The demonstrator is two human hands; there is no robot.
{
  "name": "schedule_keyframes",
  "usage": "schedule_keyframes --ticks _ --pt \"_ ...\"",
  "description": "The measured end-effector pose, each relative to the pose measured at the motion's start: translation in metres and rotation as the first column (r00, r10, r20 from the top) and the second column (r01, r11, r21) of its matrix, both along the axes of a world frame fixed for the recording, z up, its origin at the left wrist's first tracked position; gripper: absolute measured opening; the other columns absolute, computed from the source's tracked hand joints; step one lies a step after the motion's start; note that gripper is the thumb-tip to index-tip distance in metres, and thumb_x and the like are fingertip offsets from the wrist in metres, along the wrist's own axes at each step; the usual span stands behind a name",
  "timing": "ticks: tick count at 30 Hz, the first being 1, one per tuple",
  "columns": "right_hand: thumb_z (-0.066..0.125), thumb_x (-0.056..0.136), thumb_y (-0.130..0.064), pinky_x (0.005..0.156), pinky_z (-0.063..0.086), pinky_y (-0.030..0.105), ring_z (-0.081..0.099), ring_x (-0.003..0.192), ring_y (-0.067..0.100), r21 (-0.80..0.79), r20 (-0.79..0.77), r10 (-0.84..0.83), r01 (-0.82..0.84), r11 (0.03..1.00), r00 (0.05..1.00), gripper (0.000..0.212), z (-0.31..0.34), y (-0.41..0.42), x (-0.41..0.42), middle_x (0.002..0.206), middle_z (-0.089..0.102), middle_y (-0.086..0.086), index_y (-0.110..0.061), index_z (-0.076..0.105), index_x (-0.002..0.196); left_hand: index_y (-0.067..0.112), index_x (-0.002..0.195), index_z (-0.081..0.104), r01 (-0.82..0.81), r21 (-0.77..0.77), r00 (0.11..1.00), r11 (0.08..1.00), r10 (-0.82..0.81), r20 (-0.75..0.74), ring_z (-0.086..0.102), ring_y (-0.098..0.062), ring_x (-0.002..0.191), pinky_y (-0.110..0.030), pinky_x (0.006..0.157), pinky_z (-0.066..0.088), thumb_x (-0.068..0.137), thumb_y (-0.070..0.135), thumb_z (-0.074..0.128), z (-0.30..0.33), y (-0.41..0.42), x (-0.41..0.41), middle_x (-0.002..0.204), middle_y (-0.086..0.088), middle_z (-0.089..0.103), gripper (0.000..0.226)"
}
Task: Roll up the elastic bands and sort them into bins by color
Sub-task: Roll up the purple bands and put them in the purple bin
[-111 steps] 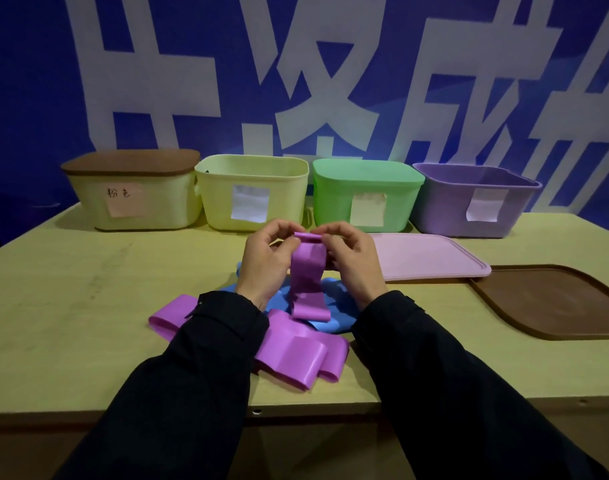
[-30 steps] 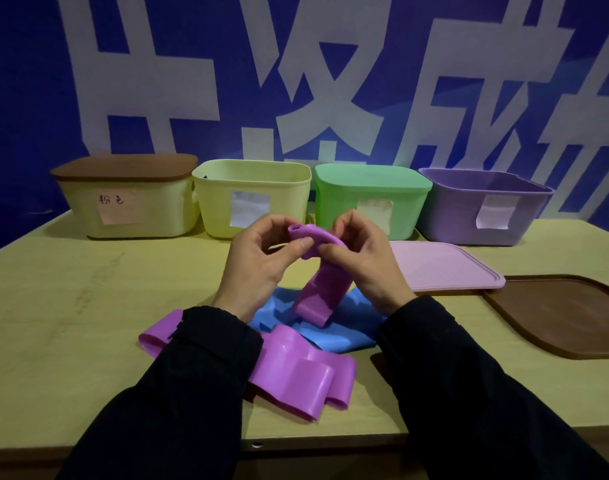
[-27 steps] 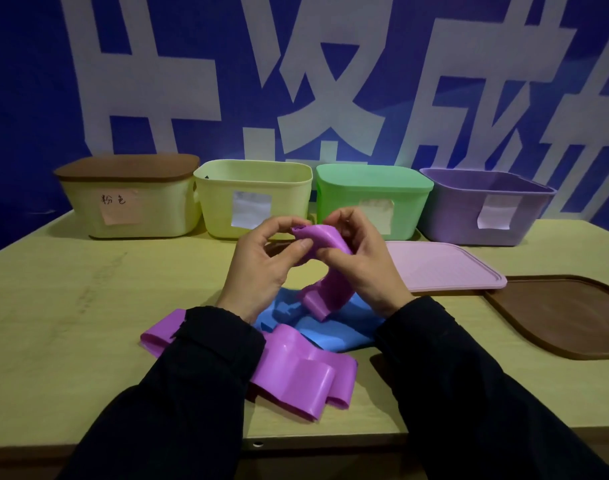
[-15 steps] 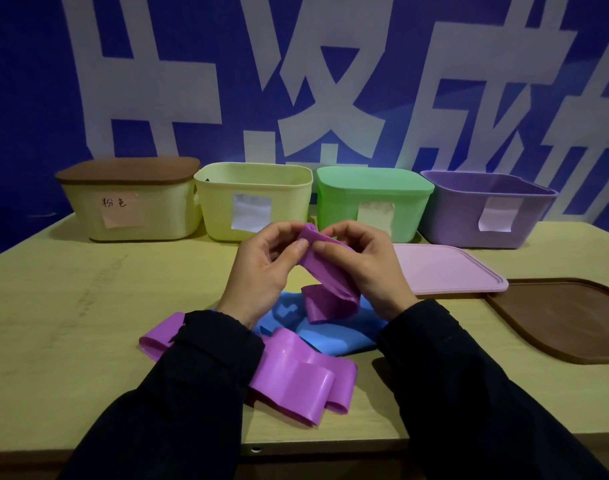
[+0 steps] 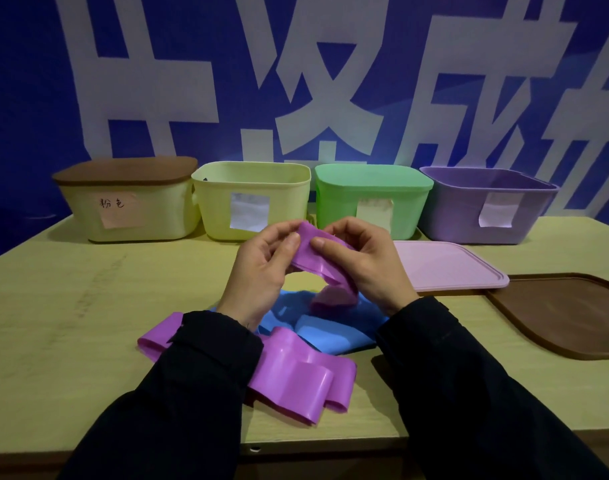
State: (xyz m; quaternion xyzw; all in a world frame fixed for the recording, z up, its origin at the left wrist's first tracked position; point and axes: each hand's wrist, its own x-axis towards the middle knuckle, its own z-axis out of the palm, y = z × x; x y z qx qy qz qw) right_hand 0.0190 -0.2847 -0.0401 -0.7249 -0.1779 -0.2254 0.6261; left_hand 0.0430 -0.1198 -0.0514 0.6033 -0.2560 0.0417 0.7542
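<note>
Two hands in dark sleeves meet above a wooden table; the left hand and right hand each pinch the top end of a purple elastic band, whose lower end trails down onto a blue band lying flat; another purple band lies folded near the front edge; behind stand four bins in a row: a lidded cream bin, an open yellow bin, a lidded green bin and an open purple bin; a pink lid and a brown lid lie on the table at right
</note>
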Motion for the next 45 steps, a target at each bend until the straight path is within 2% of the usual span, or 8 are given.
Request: schedule_keyframes --ticks 6,12,18,24,29,36,41,45 --pt "0.073 0.091 -0.011 0.066 0.047 0.021 0.057 0.072 0.005 -0.059 0.038 0.000 0.002 0.998 0.999 0.007 -0.002 0.000 0.000 0.078 0.067 -0.008 -0.017 0.070 0.089 0.014 0.112 0.071 0.006 -0.007 1.000 1.000 -0.006 0.028 0.071 -0.019 0.091 -0.029 0.082 0.058 0.085 0.023 0.075 0.003 -0.001 -0.004 0.103 -0.004 0.075 0.028" --pt "0.076 0.088 -0.023 0.057 0.044 0.029 0.052 0.063 0.010 -0.078 -0.007 -0.042 0.041 0.996 0.999 0.018 -0.005 0.001 0.002 0.070 0.059 0.003 -0.009 0.066 0.083 0.017 0.117 0.066 0.008 -0.044 1.000 0.999 -0.008 -0.001 0.070 -0.014 0.092 -0.030 0.083 0.060 0.099 0.003 0.057 0.001 0.000 -0.002 0.096 0.003 0.075 0.024" --pt "0.076 0.090 -0.019 0.059 0.039 0.025 0.047 0.065 0.006 -0.148 0.085 -0.095 0.107 0.983 0.992 0.017 -0.006 0.000 0.001 0.069 0.056 -0.006 -0.010 0.063 0.082 0.015 0.112 0.071 0.034 -0.006 0.999 0.999 -0.034 0.011 0.071 -0.018 0.096 -0.035 0.087 0.059 0.088 0.015 0.071 0.002 0.000 -0.003 0.105 -0.002 0.075 0.024" --pt "0.077 0.088 -0.016 0.061 0.043 0.027 0.052 0.066 0.009 -0.113 -0.041 -0.040 0.035 0.993 0.998 0.012 -0.005 -0.004 0.002 0.071 0.063 0.000 -0.014 0.067 0.082 0.021 0.118 0.066 0.000 -0.033 1.000 0.999 -0.001 -0.028 0.069 -0.013 0.090 -0.028 0.083 0.058 0.102 0.008 0.054 0.001 0.003 0.001 0.095 0.001 0.076 0.025" --pt "0.076 0.088 -0.017 0.063 0.043 0.032 0.052 0.067 0.010 -0.122 -0.001 -0.072 0.071 0.990 0.997 0.015 -0.007 -0.003 0.003 0.073 0.062 0.004 -0.006 0.066 0.085 0.013 0.117 0.067 -0.031 0.011 0.999 0.999 0.030 0.042 0.071 -0.018 0.092 -0.029 0.081 0.057 0.087 0.019 0.073 0.002 0.003 -0.001 0.098 -0.003 0.076 0.031" --pt "0.081 0.084 -0.019 0.065 0.050 0.026 0.057 0.068 0.009 -0.036 -0.027 -0.110 0.109 0.993 0.994 0.014 -0.004 0.001 0.003 0.077 0.068 0.002 -0.010 0.072 0.090 0.020 0.117 0.061 -0.032 -0.035 0.999 0.999 0.034 0.042 0.069 -0.008 0.084 -0.022 0.077 0.054 0.100 0.010 0.057 0.003 0.001 -0.002 0.090 0.005 0.076 0.020" --pt "0.076 0.089 -0.015 0.065 0.047 0.026 0.053 0.070 0.008 -0.086 0.029 -0.084 0.086 0.993 0.996 0.014 -0.006 0.002 0.001 0.078 0.062 -0.003 -0.008 0.064 0.089 0.019 0.113 0.067 -0.067 -0.005 0.996 0.998 0.067 0.066 0.068 -0.010 0.097 -0.033 0.087 0.056 0.101 0.009 0.057 0.001 -0.002 -0.002 0.102 0.010 0.072 0.018" --pt "0.077 0.088 -0.012 0.066 0.051 0.025 0.060 0.071 0.010 0.031 -0.103 0.010 -0.007 0.999 0.995 0.018 -0.004 0.008 -0.001 0.082 0.069 0.003 -0.006 0.067 0.101 0.028 0.120 0.064 -0.118 -0.017 0.987 0.993 0.119 0.104 0.067 -0.007 0.097 -0.025 0.085 0.056 0.101 0.009 0.058 0.003 0.001 -0.002 0.110 0.002 0.069 0.028"
